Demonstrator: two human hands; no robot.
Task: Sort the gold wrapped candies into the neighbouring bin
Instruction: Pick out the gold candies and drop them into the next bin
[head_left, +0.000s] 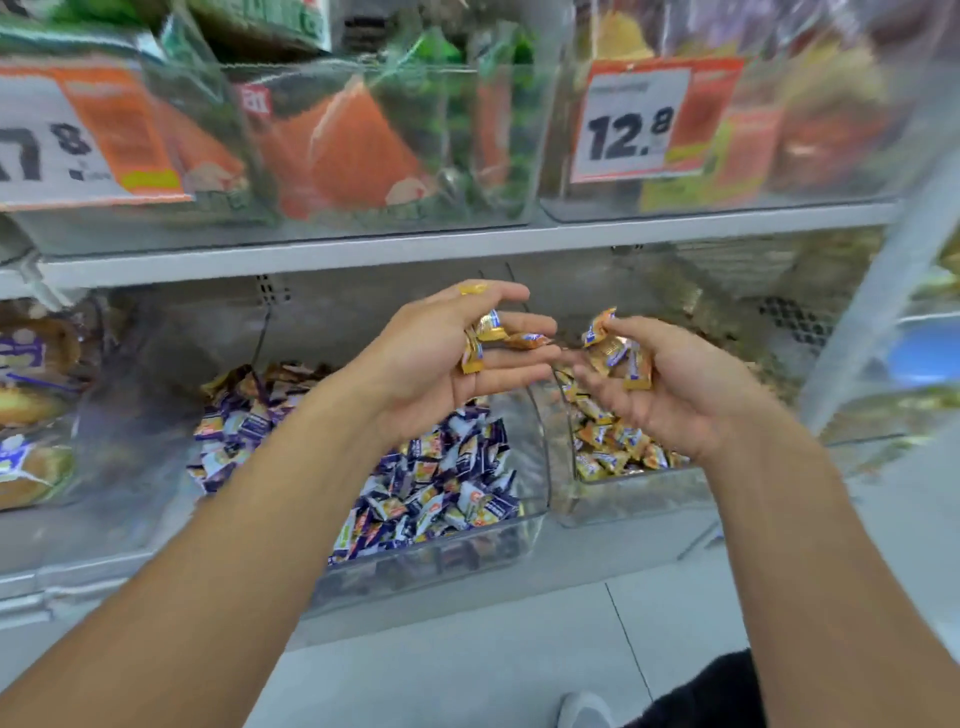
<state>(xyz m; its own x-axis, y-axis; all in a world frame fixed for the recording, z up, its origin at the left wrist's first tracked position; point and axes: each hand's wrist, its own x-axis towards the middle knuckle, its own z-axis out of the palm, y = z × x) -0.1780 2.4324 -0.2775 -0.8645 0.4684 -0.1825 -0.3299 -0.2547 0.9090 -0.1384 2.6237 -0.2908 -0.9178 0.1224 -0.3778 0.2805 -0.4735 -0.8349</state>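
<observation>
While both hands were raised above the bins, the left hand (441, 358) loosely cupped gold wrapped candies (488, 338) over the mixed-candy bin (535, 467), the right hand (670, 384) cupped more directly above the nearer gold-candy bin (613, 486).

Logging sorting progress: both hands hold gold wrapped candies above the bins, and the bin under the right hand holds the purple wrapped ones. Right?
Not quite. In the head view the bin under the right hand holds gold wrapped candies; the purple wrapped ones fill the bin under the left hand. Both hands do hold gold candies above the bins.
</observation>
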